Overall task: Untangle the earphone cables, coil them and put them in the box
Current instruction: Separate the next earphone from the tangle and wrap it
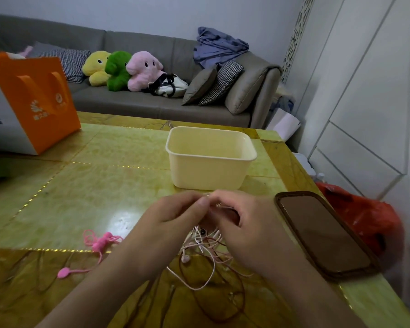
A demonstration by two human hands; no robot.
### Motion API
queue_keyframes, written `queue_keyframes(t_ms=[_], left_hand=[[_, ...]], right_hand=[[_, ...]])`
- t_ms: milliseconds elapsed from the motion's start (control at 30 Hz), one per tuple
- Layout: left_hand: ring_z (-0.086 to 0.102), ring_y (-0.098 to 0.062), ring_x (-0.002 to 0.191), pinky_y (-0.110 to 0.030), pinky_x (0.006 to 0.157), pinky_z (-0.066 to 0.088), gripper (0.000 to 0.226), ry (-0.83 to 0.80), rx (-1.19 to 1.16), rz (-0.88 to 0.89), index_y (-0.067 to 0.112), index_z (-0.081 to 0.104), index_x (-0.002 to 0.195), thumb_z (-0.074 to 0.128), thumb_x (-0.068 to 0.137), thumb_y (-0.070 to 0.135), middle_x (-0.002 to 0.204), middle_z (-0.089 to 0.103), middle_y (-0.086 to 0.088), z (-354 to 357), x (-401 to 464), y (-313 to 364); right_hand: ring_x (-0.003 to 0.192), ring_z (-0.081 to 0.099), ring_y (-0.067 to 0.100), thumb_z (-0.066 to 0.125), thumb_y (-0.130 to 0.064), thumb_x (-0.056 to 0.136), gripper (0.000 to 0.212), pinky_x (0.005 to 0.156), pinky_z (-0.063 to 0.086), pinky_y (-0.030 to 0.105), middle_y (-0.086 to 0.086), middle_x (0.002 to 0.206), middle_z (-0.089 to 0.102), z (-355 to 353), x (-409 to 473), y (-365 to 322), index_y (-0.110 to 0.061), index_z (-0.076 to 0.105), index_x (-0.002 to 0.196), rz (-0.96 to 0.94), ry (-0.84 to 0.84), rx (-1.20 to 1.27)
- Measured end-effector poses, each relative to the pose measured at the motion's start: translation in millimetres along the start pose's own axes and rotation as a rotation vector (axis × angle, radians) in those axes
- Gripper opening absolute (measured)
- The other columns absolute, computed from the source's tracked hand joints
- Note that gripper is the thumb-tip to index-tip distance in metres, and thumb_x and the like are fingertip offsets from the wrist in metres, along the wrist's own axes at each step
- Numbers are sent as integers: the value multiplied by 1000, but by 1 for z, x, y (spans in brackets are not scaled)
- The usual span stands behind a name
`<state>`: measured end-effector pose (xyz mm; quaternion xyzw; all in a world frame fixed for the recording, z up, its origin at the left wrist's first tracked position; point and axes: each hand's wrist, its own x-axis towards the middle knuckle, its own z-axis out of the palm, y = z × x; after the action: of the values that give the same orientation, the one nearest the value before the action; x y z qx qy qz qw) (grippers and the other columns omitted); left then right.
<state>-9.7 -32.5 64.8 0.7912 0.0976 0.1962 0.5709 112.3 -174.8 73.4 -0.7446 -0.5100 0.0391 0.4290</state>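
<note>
Above the near tabletop (pixel 85 185), the left hand (pixel 173 216) and right hand (pixel 242 221) meet fingertip to fingertip, both pinching a tangle of earphone cables (pixel 204 247) that hangs between them. Just beyond the hands stands the open, empty box (pixel 211 171), with a phone (pixel 322 233) close on the right.

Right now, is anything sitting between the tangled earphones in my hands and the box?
Nothing visible. The box stands open just beyond both hands, left hand and right hand, which pinch the earphone cables. The phone lies off to the right.
</note>
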Motion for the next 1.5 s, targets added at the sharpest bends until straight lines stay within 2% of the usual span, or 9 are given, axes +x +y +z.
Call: queue_keyframes(t_ms=[133,267,467,700,833,1000,1100,1300,1500], left_hand=[[59,-5,61,-27,58,47,20,210,246,0,33,76,89,62,103,29,66,67,7,-1,2,-13],[61,-2,89,-15,75,45,10,530,420,28,32,66,97,66,95,41,91,63,14,-8,1,-15],[74,-29,80,-46,80,62,37,110,-213,-167,9,76,87,58,107,35,81,76,-7,17,-1,-6],[74,-33,66,-62,72,63,36,259,-242,-231,4,74,86,49,110,18,72,74,-14,10,1,-7],[40,-18,40,-28,44,37,35,63,-290,-251,4,69,85,51,108,24,55,44,-6,9,-3,-4],[20,-12,48,-20,45,20,35,-101,-433,-281,8,71,81,64,100,36,59,29,-1,1,-1,-4],[23,-12,50,-22,46,25,29,-199,-565,-276,5,71,86,63,95,30,61,32,-1,-9,-1,-5],[64,-22,67,-30,63,53,20,-330,-875,-120,-1,70,115,68,98,9,80,61,-8,-18,-5,-5],[78,-24,103,-30,71,64,39,87,-863,-104,4,77,119,56,87,-2,113,78,-15,-11,-1,2]], right_hand=[[57,57,10,69,-23,101,15,51,42,30,-9,64,61,-4,-1,5,-28,66,87,111,37,-36],[51,51,12,68,-24,101,20,53,43,37,1,63,64,-7,1,10,-24,64,82,307,155,63],[64,73,19,63,-16,103,13,67,63,48,1,71,76,18,-5,-11,-21,62,91,296,129,293],[99,71,0,66,-3,95,31,84,57,21,-20,102,75,11,-7,-3,-29,77,109,54,151,-60],[136,55,3,56,11,87,72,111,44,20,-20,139,62,8,-2,3,-32,62,144,-100,-49,-21],[82,71,13,60,-7,103,23,78,57,41,-5,85,75,6,-2,12,-24,76,101,75,-24,143],[70,69,29,59,-8,106,23,75,58,46,4,69,71,0,3,14,-16,76,94,209,116,395],[52,53,24,64,-9,102,17,52,54,31,12,65,58,7,6,16,-5,72,88,365,140,807],[54,50,7,67,-22,104,20,55,40,20,0,58,56,23,-6,7,-13,74,87,231,-34,448]])
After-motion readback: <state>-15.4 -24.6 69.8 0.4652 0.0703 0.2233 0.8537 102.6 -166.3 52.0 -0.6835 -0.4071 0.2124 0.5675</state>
